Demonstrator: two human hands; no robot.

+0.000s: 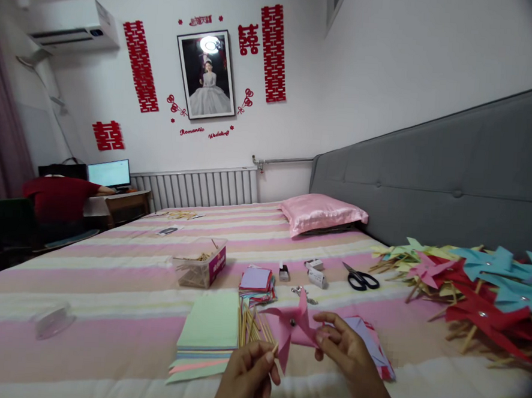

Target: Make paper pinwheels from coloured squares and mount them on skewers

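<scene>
I hold a pink paper pinwheel over the striped bed. My left hand is closed, pinching its thin wooden stick near the lower end. My right hand is closed on one of the pinwheel's pink blades with the fingertips. A metal pin shows at the pinwheel's centre. Right under it lie loose wooden sticks, and a stack of coloured paper sheets with a green top sheet sits to their left.
A pile of finished pinwheels covers the bed's right side by the grey headboard. Black scissors, a box of sticks, small folded papers and a pink pillow lie further out. A person in red sits at a desk, far left.
</scene>
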